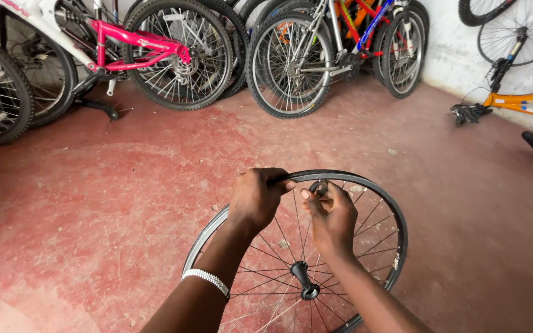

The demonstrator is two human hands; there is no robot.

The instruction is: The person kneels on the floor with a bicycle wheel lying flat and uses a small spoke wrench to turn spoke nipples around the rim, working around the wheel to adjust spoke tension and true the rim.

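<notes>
A bare bicycle wheel with a black rim [390, 213], thin spokes and a black hub [306, 282] lies tilted in front of me over the red floor. My left hand [255, 196] is closed over the top of the rim, gripping it. My right hand [331, 216] is just to its right, fingers pinched on a small dark round part [319, 187] at the inside of the rim. A white beaded bracelet [208, 280] sits on my left wrist.
Several bicycles stand along the back wall: a pink and white one [137, 46] at left, a silver, red and blue one [347, 37] in the middle. An orange bicycle [525, 102] lies upside down at right by the white wall. Red concrete floor [94, 203] spreads around.
</notes>
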